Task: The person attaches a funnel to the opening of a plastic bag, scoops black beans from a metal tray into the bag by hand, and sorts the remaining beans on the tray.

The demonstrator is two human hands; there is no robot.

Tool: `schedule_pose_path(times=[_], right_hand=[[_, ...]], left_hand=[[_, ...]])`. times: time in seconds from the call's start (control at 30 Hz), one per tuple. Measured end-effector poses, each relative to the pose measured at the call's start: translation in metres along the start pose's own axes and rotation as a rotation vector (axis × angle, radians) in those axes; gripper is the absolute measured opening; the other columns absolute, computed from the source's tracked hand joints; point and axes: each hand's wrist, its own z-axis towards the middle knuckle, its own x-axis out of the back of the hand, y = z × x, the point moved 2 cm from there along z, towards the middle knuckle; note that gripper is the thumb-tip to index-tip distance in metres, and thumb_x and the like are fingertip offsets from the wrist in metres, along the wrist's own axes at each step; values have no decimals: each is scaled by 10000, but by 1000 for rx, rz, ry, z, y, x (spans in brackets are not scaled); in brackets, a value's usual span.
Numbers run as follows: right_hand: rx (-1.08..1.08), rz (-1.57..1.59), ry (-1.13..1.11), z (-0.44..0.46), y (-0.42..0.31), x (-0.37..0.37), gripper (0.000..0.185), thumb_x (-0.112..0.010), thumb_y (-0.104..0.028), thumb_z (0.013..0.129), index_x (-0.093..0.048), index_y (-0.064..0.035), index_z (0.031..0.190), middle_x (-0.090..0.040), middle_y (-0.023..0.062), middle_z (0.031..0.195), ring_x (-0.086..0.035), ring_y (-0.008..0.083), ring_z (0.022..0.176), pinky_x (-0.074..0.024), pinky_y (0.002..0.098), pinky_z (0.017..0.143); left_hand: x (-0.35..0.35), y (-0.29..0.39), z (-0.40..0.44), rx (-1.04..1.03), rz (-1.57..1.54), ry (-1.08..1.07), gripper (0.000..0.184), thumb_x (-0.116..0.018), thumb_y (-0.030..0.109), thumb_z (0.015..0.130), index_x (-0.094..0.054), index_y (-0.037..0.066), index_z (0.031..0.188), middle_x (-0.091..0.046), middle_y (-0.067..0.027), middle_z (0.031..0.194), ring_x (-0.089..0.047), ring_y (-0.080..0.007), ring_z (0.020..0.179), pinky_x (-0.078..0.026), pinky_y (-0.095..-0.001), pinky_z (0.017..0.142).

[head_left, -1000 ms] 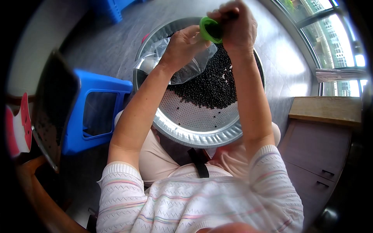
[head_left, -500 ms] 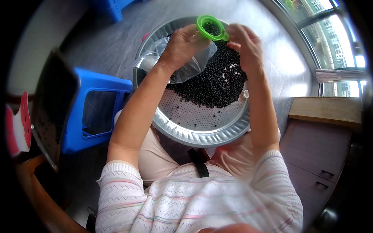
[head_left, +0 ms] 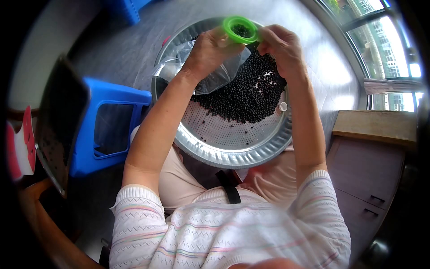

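A green funnel (head_left: 255, 35) with black beans in its bowl is held up over the far part of a round metal sieve tray. My left hand (head_left: 208, 54) is closed around the funnel's underside from the left; what lies beneath its fingers is hidden. From the right, my right hand (head_left: 284, 47) pinches at the funnel's rim, fingers bent together. Below both hands, a heap of black beans (head_left: 242, 101) covers much of the perforated tray (head_left: 219, 130). A clear plastic bag (head_left: 224, 76) lies on the tray's left side, partly behind my left forearm.
A small white cap (head_left: 282, 106) rests at the tray's right edge. The tray sits over my knees. A blue plastic stool (head_left: 83, 130) stands to the left, beside a dark panel (head_left: 60, 125). A low cabinet (head_left: 365, 166) and a window (head_left: 380, 49) are on the right.
The funnel has shifted slightly left and up. My right hand, blurred before, has its fingertips gathered against the funnel's right rim. The bag has barely moved.
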Motion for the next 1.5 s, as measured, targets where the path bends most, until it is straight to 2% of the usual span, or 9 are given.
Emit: schedule_pose_path(times=[0.4,0.8,1.0,1.1,1.17,1.23,1.27,1.43,1.5], right_hand=[[-32,69,-27,1,9,11,244,-611,-207,895,-632,29,955,-625,66,743,-592,113,649,-481,219,588],[7,97,-24,-3,18,6,207,-624,-216,884,-634,-10,891,-623,30,689,-594,107,588,-478,228,577],[-84,198,38,-8,30,17,283,-591,-272,904,-638,4,949,-637,41,765,-619,117,713,-497,248,643],[-34,-365,178,1,97,50,331,-597,-313,887,-636,-14,1023,-662,56,817,-640,172,768,-504,289,693],[-60,-688,185,-2,163,62,376,-599,-341,863,-611,-61,1115,-653,72,1025,-617,237,945,-471,393,830],[10,-1017,208,-21,188,40,395,-580,-359,856,-591,-121,1171,-562,64,1226,-519,267,1128,-384,465,945],[-69,-1090,179,-30,180,21,416,-559,-373,862,-571,-129,1199,-497,50,1306,-421,257,1230,-322,498,987],[185,-1174,120,-76,167,-27,300,-595,-328,844,-612,-73,1001,-569,66,1099,-489,271,1054,-396,402,855],[228,-1205,67,-83,164,-29,217,-616,-301,833,-599,-86,852,-580,62,897,-562,274,866,-452,387,713]], left_hand=[[0,1,-1,-6,65,-21,327,-738,110,786,-629,87,1094,-616,62,956,-526,-29,895,-430,-222,803],[-1,0,0,-5,41,-20,270,-719,84,795,-647,83,1056,-639,32,978,-565,-57,936,-456,-254,866],[-2,1,0,-18,76,5,240,-716,55,788,-657,63,1020,-641,27,953,-575,-68,921,-467,-247,864],[-2,0,0,-42,92,14,244,-718,43,782,-657,60,1018,-643,28,949,-574,-66,919,-472,-242,859],[-2,2,0,-28,100,19,242,-720,45,781,-659,60,1014,-641,34,946,-572,-59,914,-471,-235,851],[-2,2,1,-32,126,19,236,-720,46,782,-660,60,1010,-637,42,934,-568,-53,907,-469,-229,844],[-2,2,1,-42,146,18,231,-719,47,783,-661,61,1006,-635,47,924,-565,-49,901,-467,-226,841],[-3,3,1,-38,103,15,221,-720,50,785,-666,67,999,-628,65,890,-554,-36,880,-459,-217,834],[-2,1,1,-33,114,24,218,-720,51,785,-667,67,997,-627,68,888,-551,-33,873,-458,-216,833]])
